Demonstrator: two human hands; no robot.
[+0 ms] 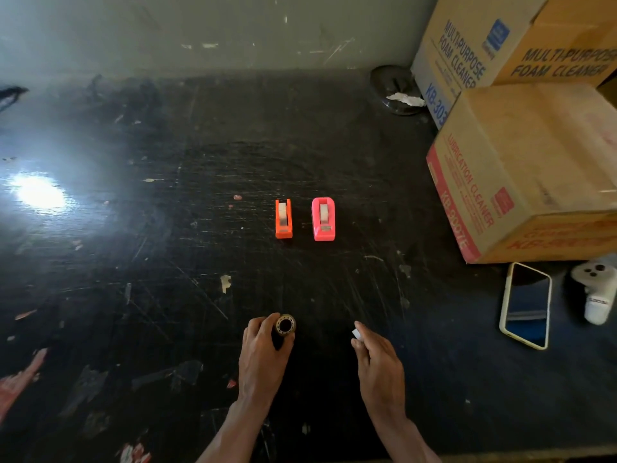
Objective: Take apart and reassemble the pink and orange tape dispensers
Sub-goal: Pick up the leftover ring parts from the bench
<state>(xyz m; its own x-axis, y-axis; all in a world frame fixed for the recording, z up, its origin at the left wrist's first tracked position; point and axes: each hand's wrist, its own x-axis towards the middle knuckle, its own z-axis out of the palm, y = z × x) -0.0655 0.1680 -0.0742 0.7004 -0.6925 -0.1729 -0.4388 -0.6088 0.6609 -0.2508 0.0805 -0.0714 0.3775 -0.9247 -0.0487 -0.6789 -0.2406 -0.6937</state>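
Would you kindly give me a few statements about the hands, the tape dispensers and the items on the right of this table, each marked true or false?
1. The orange tape dispenser stands to the left of the pink tape dispenser. True.
2. The left hand grips a roll of tape. True.
3. Both hands are on the dispensers. False: both are well short of them, nearer the camera.
4. The right hand is empty. False: a small white piece shows at its fingertips.
5. A phone lies below the cardboard boxes in the picture. True.
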